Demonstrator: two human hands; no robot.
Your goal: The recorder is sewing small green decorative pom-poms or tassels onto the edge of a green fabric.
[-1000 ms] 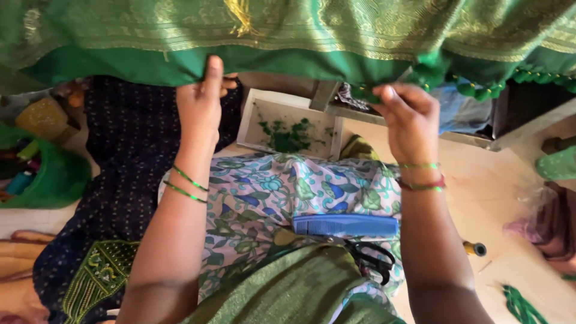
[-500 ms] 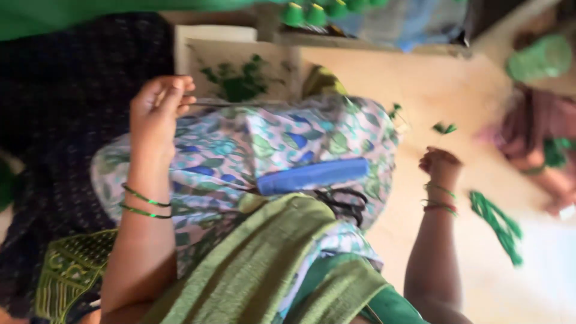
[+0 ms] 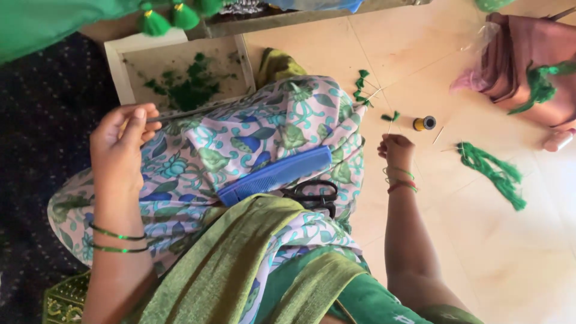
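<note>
While the person sits on the tiled floor [image 3: 516, 264], which lies bare to their right, a white tray [image 3: 120, 66] of green thread scraps stands beyond the knee. The left hand [image 3: 123, 147] pinches a thin stick [image 3: 192, 113]; the right hand [image 3: 396, 149] closes on a green-tipped stick [image 3: 391, 120] beside a yellow spool [image 3: 425, 123].

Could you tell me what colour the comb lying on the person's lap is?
The comb is blue; the head view shows it clearly, beside black scissors.

A thin stick with a small green tassel [image 3: 393, 117] stands upright, pinched in the right hand's fingers [image 3: 387, 144].
</note>
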